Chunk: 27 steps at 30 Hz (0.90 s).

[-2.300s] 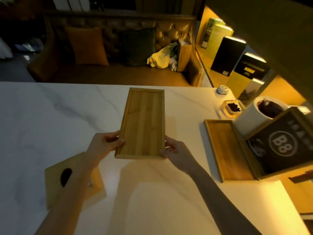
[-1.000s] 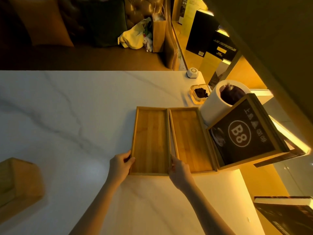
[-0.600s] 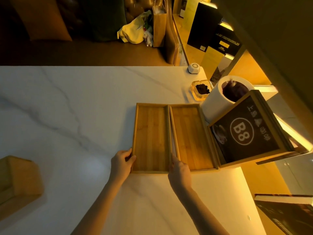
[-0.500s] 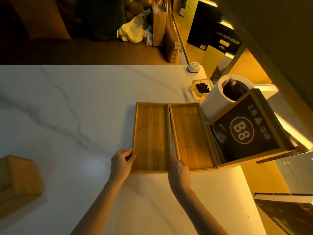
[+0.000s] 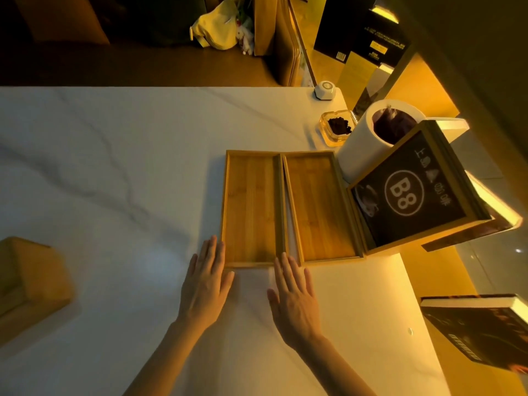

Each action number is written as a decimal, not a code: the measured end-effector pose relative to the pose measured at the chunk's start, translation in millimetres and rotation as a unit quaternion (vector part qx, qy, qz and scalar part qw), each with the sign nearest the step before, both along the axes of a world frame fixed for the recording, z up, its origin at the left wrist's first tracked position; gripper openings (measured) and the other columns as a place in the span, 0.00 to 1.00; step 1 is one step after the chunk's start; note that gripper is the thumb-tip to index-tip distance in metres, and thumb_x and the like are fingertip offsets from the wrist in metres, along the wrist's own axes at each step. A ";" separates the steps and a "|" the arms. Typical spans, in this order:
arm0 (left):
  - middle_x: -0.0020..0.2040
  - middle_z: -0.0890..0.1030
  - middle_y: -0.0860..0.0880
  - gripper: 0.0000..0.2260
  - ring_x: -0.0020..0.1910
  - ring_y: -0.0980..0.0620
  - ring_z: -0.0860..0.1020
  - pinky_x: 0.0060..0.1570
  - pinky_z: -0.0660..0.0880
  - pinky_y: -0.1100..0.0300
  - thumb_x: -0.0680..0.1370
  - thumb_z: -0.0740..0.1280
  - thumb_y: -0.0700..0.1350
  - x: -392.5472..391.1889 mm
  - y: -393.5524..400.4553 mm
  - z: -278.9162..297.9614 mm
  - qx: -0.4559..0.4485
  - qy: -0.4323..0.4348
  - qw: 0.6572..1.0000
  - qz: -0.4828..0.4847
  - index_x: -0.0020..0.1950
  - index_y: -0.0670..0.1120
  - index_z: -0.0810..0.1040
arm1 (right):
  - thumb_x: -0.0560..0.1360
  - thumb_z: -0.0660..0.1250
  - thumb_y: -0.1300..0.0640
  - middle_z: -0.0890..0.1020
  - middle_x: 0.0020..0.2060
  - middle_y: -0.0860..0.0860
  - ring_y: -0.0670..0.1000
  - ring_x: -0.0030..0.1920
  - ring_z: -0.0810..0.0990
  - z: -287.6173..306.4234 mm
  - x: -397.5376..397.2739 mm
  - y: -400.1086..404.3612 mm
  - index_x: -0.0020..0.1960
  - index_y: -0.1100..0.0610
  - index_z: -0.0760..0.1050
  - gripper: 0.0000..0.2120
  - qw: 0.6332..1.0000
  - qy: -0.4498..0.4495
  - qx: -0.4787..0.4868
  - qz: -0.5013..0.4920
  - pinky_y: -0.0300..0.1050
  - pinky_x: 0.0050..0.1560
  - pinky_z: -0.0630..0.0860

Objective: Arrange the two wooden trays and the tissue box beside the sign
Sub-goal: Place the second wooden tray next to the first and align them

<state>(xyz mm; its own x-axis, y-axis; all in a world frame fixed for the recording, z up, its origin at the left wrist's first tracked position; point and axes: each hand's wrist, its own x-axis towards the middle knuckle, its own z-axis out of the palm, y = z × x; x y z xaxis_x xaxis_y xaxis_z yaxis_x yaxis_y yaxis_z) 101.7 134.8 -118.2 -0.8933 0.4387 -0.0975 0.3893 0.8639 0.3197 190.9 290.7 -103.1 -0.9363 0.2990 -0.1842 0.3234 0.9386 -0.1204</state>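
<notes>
Two empty wooden trays lie side by side on the white marble table (image 5: 114, 167). The right tray (image 5: 317, 207) rests against the black B8 sign (image 5: 405, 192) in its wooden frame. The left tray (image 5: 251, 207) touches the right one along its long side. My left hand (image 5: 207, 281) lies flat and open at the left tray's near left corner, fingertips by its edge. My right hand (image 5: 294, 292) lies flat just below the gap between the trays, holding nothing. The wooden tissue box (image 5: 25, 284) stands far off at the table's left edge.
Behind the sign stands a white cylindrical bin (image 5: 368, 141) with a dark liner. A glass ashtray (image 5: 337, 128) and a small white device (image 5: 325, 90) sit at the far right corner. A dark book (image 5: 480, 330) lies off the table's right side.
I carried the left tray over and set it against the right one. Both hands have since let go of it and now lie flat on the table just below it.
</notes>
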 end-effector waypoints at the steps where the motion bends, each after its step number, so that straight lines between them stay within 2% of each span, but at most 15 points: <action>1: 0.71 0.64 0.40 0.29 0.70 0.44 0.60 0.64 0.60 0.48 0.77 0.39 0.59 3.7 -0.5 -2.2 -0.017 -0.002 1.000 -0.005 0.71 0.42 0.55 | 0.78 0.35 0.44 0.73 0.66 0.52 0.53 0.68 0.65 -1.5 2.2 -0.1 0.67 0.54 0.67 0.30 1.000 -0.016 -0.002 -0.003 0.48 0.69 0.43; 4: 0.71 0.64 0.40 0.31 0.69 0.43 0.61 0.64 0.59 0.48 0.77 0.38 0.60 13.0 -0.5 -6.4 -0.040 -0.017 0.999 -0.009 0.71 0.40 0.55 | 0.78 0.36 0.43 0.68 0.68 0.51 0.53 0.69 0.63 -5.5 9.9 0.1 0.68 0.55 0.64 0.29 1.000 -0.031 0.000 0.004 0.49 0.69 0.42; 6: 0.71 0.63 0.39 0.32 0.69 0.44 0.58 0.64 0.58 0.48 0.76 0.37 0.61 15.5 -0.1 -7.4 -0.034 -0.026 0.999 -0.005 0.71 0.39 0.53 | 0.78 0.36 0.43 0.64 0.69 0.51 0.53 0.69 0.63 -6.7 11.8 0.4 0.69 0.55 0.62 0.29 1.000 -0.027 0.005 0.003 0.49 0.69 0.42; 17: 0.74 0.56 0.42 0.34 0.72 0.46 0.53 0.67 0.52 0.51 0.73 0.33 0.64 20.6 3.7 -7.5 -0.002 -0.033 0.999 -0.016 0.71 0.42 0.45 | 0.78 0.36 0.44 0.63 0.69 0.51 0.53 0.70 0.62 -11.5 14.4 5.8 0.69 0.55 0.62 0.28 1.000 -0.015 0.005 -0.014 0.48 0.68 0.42; 22: 0.72 0.62 0.40 0.33 0.70 0.44 0.58 0.64 0.56 0.49 0.76 0.38 0.62 25.0 7.7 -5.2 -0.006 -0.037 0.999 -0.023 0.71 0.40 0.52 | 0.78 0.36 0.44 0.63 0.69 0.52 0.53 0.70 0.61 -13.6 17.2 13.7 0.70 0.54 0.61 0.28 1.000 -0.015 -0.002 -0.007 0.47 0.68 0.41; 25: 0.71 0.64 0.39 0.31 0.69 0.42 0.63 0.63 0.58 0.50 0.76 0.39 0.61 26.5 9.7 -5.0 -0.015 -0.035 0.999 -0.024 0.71 0.40 0.53 | 0.78 0.36 0.44 0.65 0.69 0.52 0.54 0.70 0.61 -13.2 17.6 16.8 0.70 0.55 0.61 0.28 1.000 -0.015 -0.005 -0.004 0.47 0.68 0.42; 27: 0.72 0.64 0.40 0.31 0.69 0.42 0.63 0.63 0.58 0.50 0.76 0.39 0.61 27.6 10.6 -5.6 -0.017 -0.037 0.999 -0.024 0.71 0.40 0.52 | 0.78 0.36 0.43 0.64 0.70 0.52 0.52 0.74 0.53 -16.3 18.8 18.6 0.70 0.54 0.59 0.28 1.000 -0.011 -0.003 -0.002 0.47 0.68 0.41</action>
<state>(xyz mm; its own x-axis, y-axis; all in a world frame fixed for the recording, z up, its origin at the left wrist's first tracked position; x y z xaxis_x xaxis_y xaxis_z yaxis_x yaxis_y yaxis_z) 129.3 145.5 -123.8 -0.8606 0.4767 -0.1793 0.4074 0.8555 0.3195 209.8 309.3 -119.5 -0.9308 0.3010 -0.2071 0.3294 0.9367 -0.1188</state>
